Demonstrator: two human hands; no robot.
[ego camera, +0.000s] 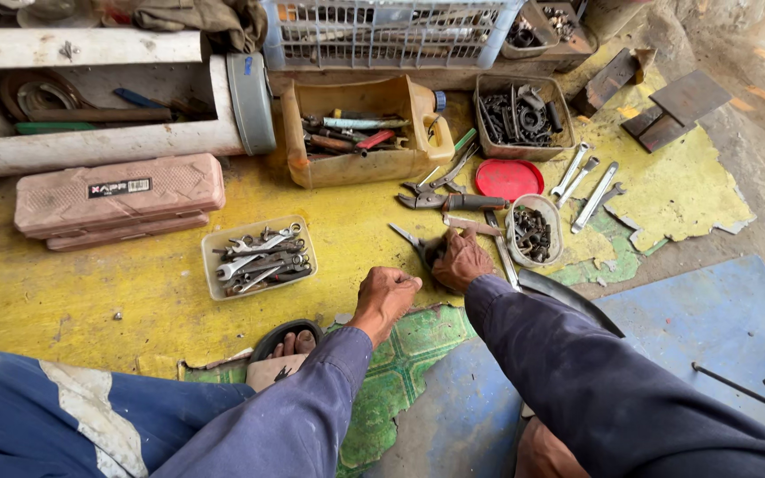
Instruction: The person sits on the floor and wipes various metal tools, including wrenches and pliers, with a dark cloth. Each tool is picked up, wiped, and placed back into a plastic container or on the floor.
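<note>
Left hand: the left hand (386, 296) is seen clenched into a loose fist, knuckles up, resting on the yellow floor mat (135, 292) near its front edge; nothing is visibly gripped in it.
Right hand: the right hand (461, 259) is pressed down on a small dark part (433, 254) on the mat, fingers curled over it; whether the part is truly gripped cannot be told.
Pliers: a pair of pliers (453, 202) is laid just behind the right hand, handles pointing right.
Clear tray: a shallow clear tray (259, 257) is set left of the hands, filled with small spanners.
Round tub: a clear round tub (533, 232) is placed just right of the right hand and is filled with dark nuts and bolts; its red lid (508, 178) is laid behind it.
Cut jug: a yellow jug (367, 131) with its side cut away is stood toward the mat's back edge, with screwdrivers and hand tools inside.
Dark box: a square box (520, 118) beside the jug is packed with black metal parts.
Loose spanners: three spanners (583, 183) are laid near the mat's right edge.
Pink case: a closed pink tool case (119, 199) is laid at the left.
</note>
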